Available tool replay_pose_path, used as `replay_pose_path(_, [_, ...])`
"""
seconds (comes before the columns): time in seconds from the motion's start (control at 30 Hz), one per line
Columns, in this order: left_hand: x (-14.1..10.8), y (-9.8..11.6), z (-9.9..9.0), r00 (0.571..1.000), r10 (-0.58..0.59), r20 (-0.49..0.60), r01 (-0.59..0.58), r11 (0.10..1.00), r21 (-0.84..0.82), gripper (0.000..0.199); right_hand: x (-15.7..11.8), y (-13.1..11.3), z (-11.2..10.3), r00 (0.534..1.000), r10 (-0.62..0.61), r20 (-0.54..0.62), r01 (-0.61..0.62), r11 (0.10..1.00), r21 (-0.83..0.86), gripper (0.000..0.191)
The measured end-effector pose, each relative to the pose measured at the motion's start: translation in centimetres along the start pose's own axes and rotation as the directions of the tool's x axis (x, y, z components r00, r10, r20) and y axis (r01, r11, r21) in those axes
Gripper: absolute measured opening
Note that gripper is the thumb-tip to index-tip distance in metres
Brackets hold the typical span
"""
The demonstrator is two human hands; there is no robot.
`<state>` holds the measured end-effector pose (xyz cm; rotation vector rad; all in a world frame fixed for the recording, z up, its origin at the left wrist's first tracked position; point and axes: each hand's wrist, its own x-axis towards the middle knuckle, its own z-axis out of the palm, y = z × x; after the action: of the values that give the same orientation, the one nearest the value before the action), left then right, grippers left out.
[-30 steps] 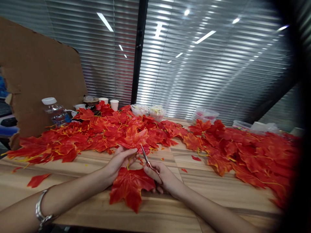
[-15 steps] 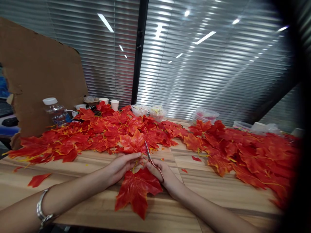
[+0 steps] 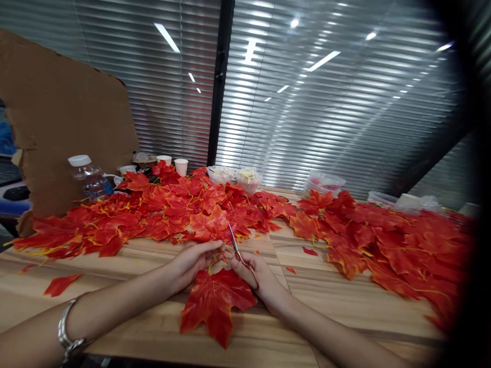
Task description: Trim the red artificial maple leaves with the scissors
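Note:
Close to the table's front edge, my left hand [image 3: 196,261] is closed on the yellow stem end of a red artificial maple leaf [image 3: 218,301]. The leaf hangs with its lobes toward me, between both hands. My right hand [image 3: 255,273] grips a pair of scissors [image 3: 235,244] with copper-coloured handles; the silver blades point up and away and look closed together. Both hands' fingertips nearly meet beside the scissors, and small details of the stem there are hard to make out.
A heap of red leaves [image 3: 172,204] spreads behind my hands, and another pile [image 3: 399,245] covers the right side. Loose scraps [image 3: 61,284] lie on the wooden table [image 3: 153,312]. A plastic bottle [image 3: 90,179], paper cups [image 3: 181,167] and tubs [image 3: 249,179] stand behind, beside a cardboard sheet [image 3: 72,112].
Almost nothing differs. The held leaf has shifted very slightly, while both hands and the scissors keep their places.

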<state>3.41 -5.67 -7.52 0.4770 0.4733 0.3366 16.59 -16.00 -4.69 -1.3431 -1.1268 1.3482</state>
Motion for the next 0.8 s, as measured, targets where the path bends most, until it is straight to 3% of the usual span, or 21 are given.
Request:
replay_pose_path(0.17, [0.1, 0.1, -0.2, 1.000, 0.014, 0.012, -0.014, 1.000, 0.002, 0.011, -0.1, 0.2, -0.1, 1.000, 0.001, -0.003, -0.001, 1.000, -0.023, 0.042])
replay_pose_path(0.37, [0.5, -0.1, -0.6, 0.995, 0.098, -0.031, -0.097, 0.995, 0.022, 0.006, -0.2, -0.3, -0.3, 0.996, -0.077, -0.048, 0.068, 0.983, -0.170, 0.045])
replay_pose_path(0.57, [0.7, -0.1, -0.7, 0.996, 0.091, -0.026, -0.090, 0.995, 0.039, 0.007, -0.5, 0.0, -0.2, 0.993, 0.116, -0.022, -0.118, 0.991, -0.071, 0.043])
replay_pose_path(0.8, [0.7, -0.1, -0.8, 0.995, 0.094, -0.019, -0.093, 0.995, 0.047, 0.007, -0.3, 0.8, -0.4, 0.995, 0.085, -0.048, -0.087, 0.995, -0.050, 0.039])
